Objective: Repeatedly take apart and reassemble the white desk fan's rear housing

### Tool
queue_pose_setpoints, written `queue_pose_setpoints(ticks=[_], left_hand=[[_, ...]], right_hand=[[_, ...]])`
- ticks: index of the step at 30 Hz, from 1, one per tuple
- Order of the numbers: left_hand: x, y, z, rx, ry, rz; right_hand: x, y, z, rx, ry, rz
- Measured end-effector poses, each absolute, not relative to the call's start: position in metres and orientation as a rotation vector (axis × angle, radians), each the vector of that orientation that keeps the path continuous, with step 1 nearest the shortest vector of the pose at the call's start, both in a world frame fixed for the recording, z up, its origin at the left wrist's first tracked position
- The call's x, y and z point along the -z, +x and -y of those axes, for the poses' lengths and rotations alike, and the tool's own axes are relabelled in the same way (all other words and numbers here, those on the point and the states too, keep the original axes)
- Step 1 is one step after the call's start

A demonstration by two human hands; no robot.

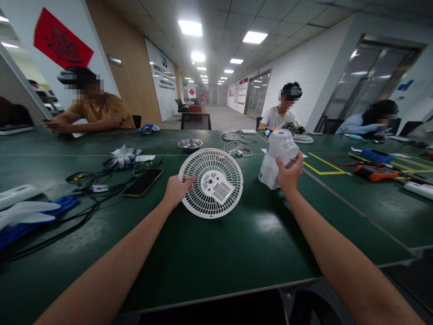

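Head view: we find two white parts held apart over the green bench [216, 257], one in each hand. The left hand [175, 188] has its fingers clamped on the rim of a round grille [210, 181], thumb across the slats; the grille stands tilted, its central plate facing us. The right hand [291, 172] has its fingers clamped around a vented housing [279, 155], to the right of the grille. We cannot tell whether either part touches the bench.

We judge the step in hand to be handling the two parts separately, with no joining of them in evidence. In our judgement, any shift of the grille calls for a firm hold on its rim and clearance from the phone [143, 183] on its left; any turn of the housing calls for support beneath its lower end.

We count one held grille, one held housing, one phone, one metal bowl [190, 145] beyond the grille, one orange meter [375, 172] and one blue case [377, 156] on the right. Gloves lie in three places on the left and far side; we cannot count them singly. Across the bench sit three people, with one further grille [306, 139] beside the middle person [275, 117].
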State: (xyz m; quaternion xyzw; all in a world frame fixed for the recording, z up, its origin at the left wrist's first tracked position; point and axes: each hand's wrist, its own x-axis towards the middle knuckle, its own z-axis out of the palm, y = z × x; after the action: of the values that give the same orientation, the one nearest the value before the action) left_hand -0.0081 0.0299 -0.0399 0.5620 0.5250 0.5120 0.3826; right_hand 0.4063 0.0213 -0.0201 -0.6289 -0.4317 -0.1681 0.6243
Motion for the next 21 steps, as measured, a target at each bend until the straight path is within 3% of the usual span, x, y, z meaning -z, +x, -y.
queue_pose_setpoints(ticks=[7,21], left_hand=[[0.04,-0.008,-0.032,-1.279,1.376,-1.358],[0.034,-0.007,-0.025,-1.296,1.428,-1.343]], right_hand=[[0.0,0.38,-0.001,0.612,-1.281,1.17],[0.035,0.319,-0.005,0.031,-1.687,1.591]])
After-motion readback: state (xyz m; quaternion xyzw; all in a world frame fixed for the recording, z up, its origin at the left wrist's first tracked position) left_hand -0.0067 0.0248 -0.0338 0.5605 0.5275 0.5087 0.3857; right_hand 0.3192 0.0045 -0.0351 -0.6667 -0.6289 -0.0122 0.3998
